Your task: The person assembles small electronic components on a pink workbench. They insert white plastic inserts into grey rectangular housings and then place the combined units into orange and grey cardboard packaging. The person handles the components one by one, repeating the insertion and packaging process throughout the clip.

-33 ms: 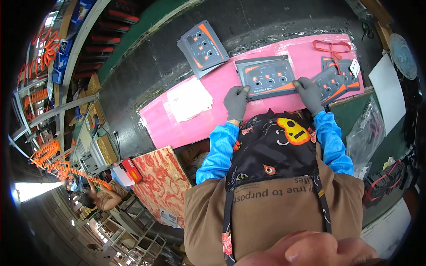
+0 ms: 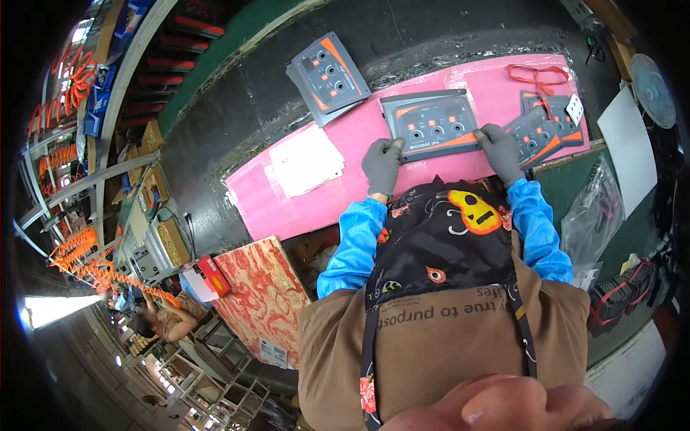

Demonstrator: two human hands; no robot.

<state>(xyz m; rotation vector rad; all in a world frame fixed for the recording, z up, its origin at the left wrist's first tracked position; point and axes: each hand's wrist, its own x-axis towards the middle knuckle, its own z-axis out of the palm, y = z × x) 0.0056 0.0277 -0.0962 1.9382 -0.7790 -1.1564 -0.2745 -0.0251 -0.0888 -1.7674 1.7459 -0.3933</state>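
A grey and orange front panel with round holes [image 2: 435, 122] lies in front of me on the pink mat [image 2: 402, 185], on top of at least one similar panel whose edge shows behind it. My left hand [image 2: 382, 164], in a grey glove, grips the panel's near left corner with the thumb on top. At the near right corner my right hand [image 2: 499, 152], gloved the same way, pinches the panel's edge. Fingers beneath the panel are hidden. Beside my right hand lie several more panels [image 2: 535, 136], overlapping, with a red strap [image 2: 537, 77] over them.
At the far left of the mat rests another stack of panels [image 2: 330, 75]. White paper sheets [image 2: 307, 161] lie nearer on the left. On the right are a clear plastic bag [image 2: 595, 208], a white board [image 2: 629, 151] and a fan [image 2: 652, 90]. A person [image 2: 176, 322] sits far left.
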